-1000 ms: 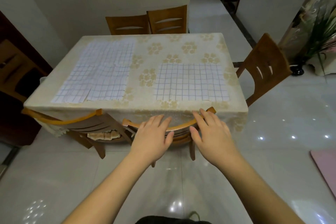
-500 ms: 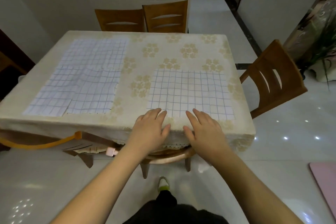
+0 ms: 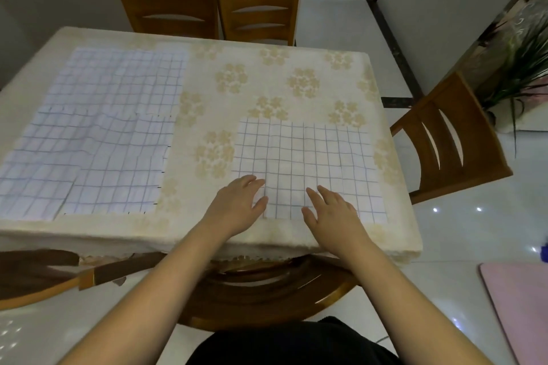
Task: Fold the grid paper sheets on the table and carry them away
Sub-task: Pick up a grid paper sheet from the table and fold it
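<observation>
A white grid paper sheet (image 3: 308, 157) lies flat on the near right part of the table (image 3: 267, 86), which is covered by a cream floral cloth. My left hand (image 3: 237, 204) rests palm down on the sheet's near left corner, fingers spread. My right hand (image 3: 332, 210) lies flat on the sheet's near edge, fingers apart. Neither hand holds anything. A second patch of overlapping grid paper sheets (image 3: 98, 127) covers the left half of the table, out of reach of both hands.
Two wooden chairs (image 3: 213, 9) stand at the far side and one chair (image 3: 447, 139) at the right. Another chair back (image 3: 267, 284) sits tucked under the near edge in front of me. A pink mat (image 3: 522, 305) lies on the floor at right, with a plant (image 3: 522, 68) beyond.
I have stepped closer to the table. Both hands moved forward from the chair back over the table's edge and now lie on the right grid sheet.
</observation>
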A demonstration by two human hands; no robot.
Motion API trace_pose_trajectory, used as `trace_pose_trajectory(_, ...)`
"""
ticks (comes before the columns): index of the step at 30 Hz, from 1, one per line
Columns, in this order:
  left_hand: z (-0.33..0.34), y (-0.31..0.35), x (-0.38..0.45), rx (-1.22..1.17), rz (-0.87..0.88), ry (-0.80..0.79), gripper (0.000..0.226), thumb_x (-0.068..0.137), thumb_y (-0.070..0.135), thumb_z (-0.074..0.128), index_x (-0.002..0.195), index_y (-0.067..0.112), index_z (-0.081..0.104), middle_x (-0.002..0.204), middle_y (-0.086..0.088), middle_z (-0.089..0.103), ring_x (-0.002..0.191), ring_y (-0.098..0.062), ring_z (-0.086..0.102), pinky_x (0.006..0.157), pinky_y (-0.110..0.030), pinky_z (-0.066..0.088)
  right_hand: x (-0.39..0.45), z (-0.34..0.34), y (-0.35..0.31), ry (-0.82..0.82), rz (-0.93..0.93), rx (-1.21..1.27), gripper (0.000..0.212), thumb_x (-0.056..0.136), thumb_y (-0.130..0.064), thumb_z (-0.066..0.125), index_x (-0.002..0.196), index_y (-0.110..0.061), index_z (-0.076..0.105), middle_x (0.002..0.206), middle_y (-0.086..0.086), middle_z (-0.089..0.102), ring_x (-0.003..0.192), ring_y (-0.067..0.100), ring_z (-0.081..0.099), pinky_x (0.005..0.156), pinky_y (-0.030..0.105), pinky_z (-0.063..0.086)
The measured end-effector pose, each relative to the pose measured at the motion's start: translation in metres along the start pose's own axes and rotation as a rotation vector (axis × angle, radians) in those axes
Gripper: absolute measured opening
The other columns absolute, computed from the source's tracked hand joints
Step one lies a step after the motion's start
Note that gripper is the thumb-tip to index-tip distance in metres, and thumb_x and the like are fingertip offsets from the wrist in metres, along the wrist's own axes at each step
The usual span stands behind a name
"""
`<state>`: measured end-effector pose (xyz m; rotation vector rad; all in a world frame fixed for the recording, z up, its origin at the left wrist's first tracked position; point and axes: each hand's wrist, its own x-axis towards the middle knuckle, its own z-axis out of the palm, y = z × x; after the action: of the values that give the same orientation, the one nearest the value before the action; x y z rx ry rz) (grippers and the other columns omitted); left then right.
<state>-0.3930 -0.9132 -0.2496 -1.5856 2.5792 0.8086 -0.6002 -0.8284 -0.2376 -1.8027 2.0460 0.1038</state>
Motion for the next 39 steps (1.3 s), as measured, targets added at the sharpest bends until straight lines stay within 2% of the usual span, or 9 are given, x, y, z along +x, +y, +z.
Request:
trace_pose_trajectory(8,0.047,-0.015,0.036,-0.184,-0.121,-0.080,0.046,0.102,0.038,0.040,0.146,0.024,0.041,0.156,0.001,0.032,0.141,-0.017,0.032,0.114,-0.033,0.029,0.058,0.034,0.031,-0.142,-0.039,0.000,0.055,0.105,-0.043,0.025,0.156,-0.023,0.018,0.164,0.006,0.012,0.150,0.027,0.015,0.120,0.043,0.017)
trace_pose_trajectory(15,0.081,-0.028,0.054,-0.331,-0.345,-0.016,0.042,0.097,0.025,0.053,0.138,0.018,0.051,0.147,-0.007,0.042,0.132,-0.022,0.043,0.104,-0.025,0.031,0.083,0.067,0.060,-0.290,-0.089,-0.028,0.055,0.105,-0.041,0.026,0.156,-0.024,0.017,0.165,0.008,0.005,0.150,0.028,0.011,0.119,0.046,0.015)
trace_pose_trajectory(18,0.097,-0.033,0.058,-0.380,-0.534,0.047,0.042,0.092,0.026,0.059,0.134,0.022,0.054,0.146,-0.011,0.038,0.129,-0.029,0.044,0.107,-0.036,0.036,0.084,0.077,0.070,-0.327,-0.102,-0.022,0.055,0.104,-0.040,0.024,0.156,-0.022,0.017,0.165,0.010,0.003,0.150,0.029,0.009,0.119,0.046,0.015)
trace_pose_trajectory(21,0.104,-0.039,0.060,-0.448,-0.792,0.169,0.055,0.089,0.026,0.061,0.140,0.020,0.043,0.141,-0.014,0.039,0.123,-0.036,0.045,0.101,-0.046,0.040,0.085,0.086,0.074,-0.319,-0.120,-0.019,0.057,0.104,-0.040,0.024,0.156,-0.022,0.013,0.164,0.012,0.000,0.150,0.030,0.008,0.120,0.045,0.013)
trace_pose_trajectory(26,0.104,-0.054,0.067,-0.664,-1.043,0.257,0.051,0.090,0.023,0.062,0.134,0.008,0.043,0.133,-0.015,0.053,0.118,-0.036,0.053,0.096,-0.043,0.046,0.087,0.093,0.080,-0.303,-0.149,-0.029,0.059,0.103,-0.043,0.024,0.157,-0.023,0.008,0.164,0.013,-0.002,0.150,0.031,0.004,0.120,0.045,0.011)
trace_pose_trajectory(30,0.100,-0.060,0.069,-0.570,-1.007,0.161,0.030,0.094,0.025,0.057,0.117,0.006,0.064,0.116,-0.015,0.066,0.101,-0.033,0.061,0.081,-0.035,0.049,0.086,0.095,0.080,-0.321,-0.163,-0.016,0.060,0.103,-0.044,0.023,0.157,-0.023,0.006,0.164,0.012,-0.007,0.151,0.030,-0.001,0.121,0.044,0.008)
trace_pose_trajectory(36,0.081,-0.047,0.061,-0.731,-0.825,0.258,0.033,0.096,0.028,0.055,0.121,0.007,0.060,0.110,-0.010,0.065,0.090,-0.025,0.058,0.073,-0.032,0.046,0.081,0.091,0.078,-0.306,-0.143,0.028,0.059,0.105,-0.040,0.024,0.157,-0.021,0.004,0.165,0.006,-0.006,0.152,0.024,0.001,0.121,0.041,0.008)
trace_pose_trajectory(38,0.067,-0.037,0.057,-0.813,-0.710,0.317,0.022,0.095,0.028,0.055,0.109,0.012,0.062,0.096,-0.002,0.064,0.086,-0.022,0.059,0.070,-0.033,0.047,0.079,0.089,0.077,-0.314,-0.127,0.061,0.060,0.105,-0.038,0.025,0.157,-0.020,0.000,0.165,0.005,-0.006,0.152,0.022,-0.001,0.121,0.041,0.008)
trace_pose_trajectory(39,0.060,-0.032,0.056,-0.868,-0.633,0.313,0.013,0.095,0.028,0.056,0.101,0.018,0.062,0.095,0.001,0.064,0.090,-0.022,0.061,0.076,-0.035,0.050,0.078,0.089,0.077,-0.323,-0.118,0.078,0.061,0.105,-0.038,0.025,0.157,-0.020,-0.001,0.165,0.003,-0.007,0.152,0.022,-0.001,0.121,0.041,0.009)
